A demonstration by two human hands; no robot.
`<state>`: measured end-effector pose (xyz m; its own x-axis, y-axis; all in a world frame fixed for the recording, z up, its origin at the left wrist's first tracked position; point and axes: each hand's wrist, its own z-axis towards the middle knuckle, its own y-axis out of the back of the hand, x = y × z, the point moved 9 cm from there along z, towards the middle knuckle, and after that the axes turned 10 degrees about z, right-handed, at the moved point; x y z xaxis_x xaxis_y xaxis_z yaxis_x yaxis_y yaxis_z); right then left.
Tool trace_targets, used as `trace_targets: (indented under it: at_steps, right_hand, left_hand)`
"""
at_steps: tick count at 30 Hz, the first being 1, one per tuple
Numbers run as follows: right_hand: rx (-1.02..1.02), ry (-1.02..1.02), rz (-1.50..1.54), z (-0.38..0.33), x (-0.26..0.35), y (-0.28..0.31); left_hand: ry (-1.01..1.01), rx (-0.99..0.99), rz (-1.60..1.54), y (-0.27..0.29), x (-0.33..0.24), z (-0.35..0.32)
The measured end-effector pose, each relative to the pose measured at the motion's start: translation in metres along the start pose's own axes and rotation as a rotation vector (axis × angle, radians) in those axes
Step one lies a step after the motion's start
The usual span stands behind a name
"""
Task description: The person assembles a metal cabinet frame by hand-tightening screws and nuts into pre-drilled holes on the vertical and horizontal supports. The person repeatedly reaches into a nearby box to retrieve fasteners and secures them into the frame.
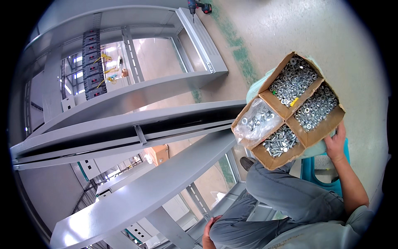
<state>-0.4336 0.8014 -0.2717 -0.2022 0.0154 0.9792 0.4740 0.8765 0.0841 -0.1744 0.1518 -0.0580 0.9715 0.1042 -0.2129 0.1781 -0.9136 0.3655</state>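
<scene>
A brown cardboard box [303, 143] with four compartments sits at the right, on top of a pale green surface [253, 88]. Nuts and washers [293, 81] fill its far compartment, and more nuts [316, 108] lie in the right one. Bolts [282, 142] are heaped in the near one. A clear plastic bag [258, 120] with washers and bolts fills the left compartment. My right hand [335, 143] grips the box's near right side, its fingers partly hidden there. Lower down, my left hand [210, 230] is beside my knee, its fingers partly hidden.
Grey metal cabinet frames [145, 186] stretch across the left, with a row of dark breakers [92, 62] inside the far one. A cordless drill [199, 7] lies at the far end. Below the box stands a teal stool [307, 170]. Green stripes [244, 62] mark the floor.
</scene>
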Motion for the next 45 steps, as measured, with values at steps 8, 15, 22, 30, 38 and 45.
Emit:
trace_targets:
  at_steps: [8, 15, 22, 30, 38, 45]
  right_hand:
    - [0.008, 0.039, -0.061, 0.004, 0.012, -0.002]
    - [-0.002, 0.065, -0.053, 0.005, 0.018, -0.002]
    - [-0.024, 0.110, -0.057, 0.004, 0.022, -0.002]
    - [-0.015, 0.115, -0.037, 0.005, 0.028, -0.002]
    - [-0.021, 0.107, -0.027, 0.004, 0.025, -0.003]
    - [-0.017, 0.123, -0.047, 0.004, 0.025, -0.003]
  left_hand:
    - [0.002, -0.015, 0.013, 0.000, 0.004, -0.003]
    - [-0.008, -0.003, -0.044, 0.004, 0.012, 0.000]
    - [-0.045, -0.035, 0.011, 0.006, 0.012, 0.000]
    - [-0.045, -0.014, -0.038, 0.015, 0.024, 0.009]
    - [-0.039, -0.022, -0.033, 0.023, 0.030, 0.015]
    - [-0.040, -0.003, -0.019, 0.022, 0.030, 0.015]
